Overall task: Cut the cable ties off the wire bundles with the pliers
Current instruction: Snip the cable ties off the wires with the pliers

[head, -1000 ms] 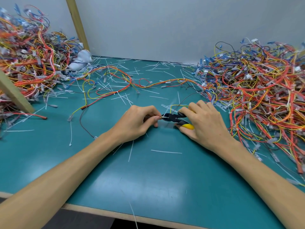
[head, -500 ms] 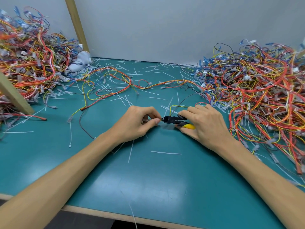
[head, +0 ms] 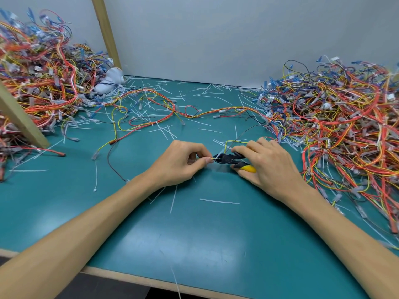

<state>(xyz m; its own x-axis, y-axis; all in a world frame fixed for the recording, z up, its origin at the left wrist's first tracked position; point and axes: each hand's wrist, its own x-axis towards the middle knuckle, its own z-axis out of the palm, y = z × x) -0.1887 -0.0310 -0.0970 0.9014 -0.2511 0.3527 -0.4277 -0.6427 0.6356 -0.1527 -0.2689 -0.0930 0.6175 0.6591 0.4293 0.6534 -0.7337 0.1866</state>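
Observation:
My left hand [head: 183, 162] pinches the end of a thin yellow wire [head: 228, 144] between thumb and forefinger at the middle of the teal table. My right hand [head: 267, 167] grips small black pliers with yellow handles [head: 232, 161]. The pliers' jaws point left and sit at the wire just right of my left fingertips. A white cable tie seems to be at the jaws, but it is blurred. The wire loops back from the jaws toward the right pile.
A big tangle of orange, yellow and blue wire bundles [head: 336, 126] fills the right side. Another heap [head: 36, 83] lies at the left, behind a wooden post [head: 19, 119]. Cut white ties [head: 219, 201] litter the teal table [head: 194, 240]. One long harness [head: 216, 113] crosses the back.
Both hands have stayed at the same spot. The pliers' jaws have edged slightly closer to my left fingertips. The wire piles have not moved.

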